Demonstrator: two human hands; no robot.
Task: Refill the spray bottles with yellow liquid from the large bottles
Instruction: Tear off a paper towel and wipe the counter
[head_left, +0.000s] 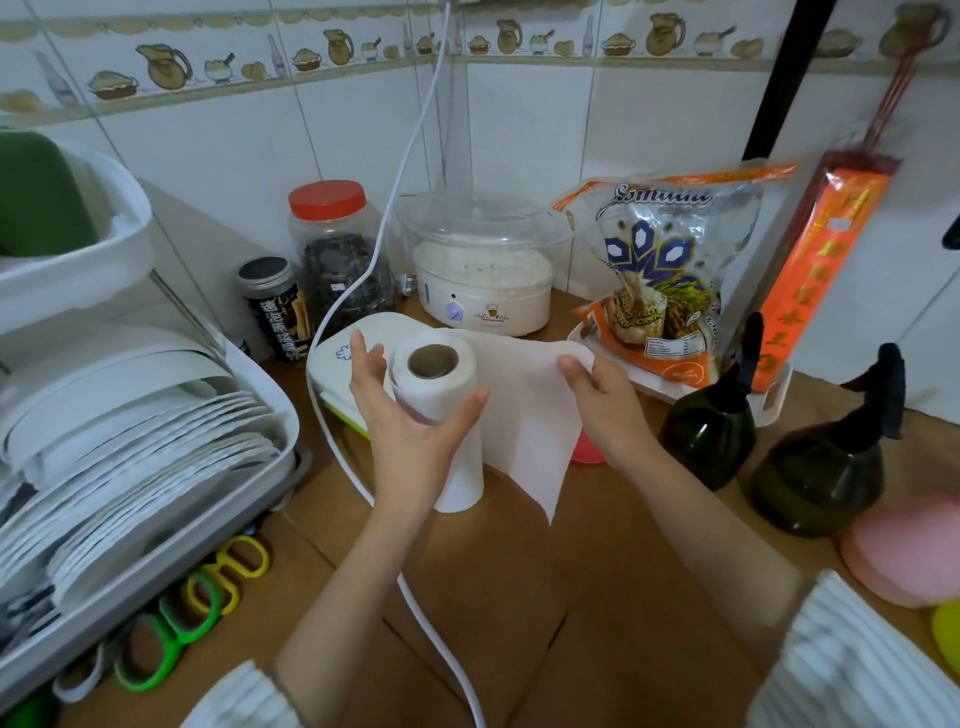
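Two dark green spray bottles (707, 423) (821, 462) stood upright on the table (613, 561) at right, contents indiscernible. A paper towel roll (441, 410) was cradled by the loosely spread left hand (410, 415); its sheet (524, 415) was pinched by the right hand (597, 395).

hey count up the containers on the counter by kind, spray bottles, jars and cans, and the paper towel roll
Spray bottles: 2
Red-lidded jars: 1
Black cans: 1
Paper towel rolls: 1
Total: 5

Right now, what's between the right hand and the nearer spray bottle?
Head view: only bare brown countertop lies between the right hand and the nearer green spray bottle; the pulled paper towel sheet hangs leftward.
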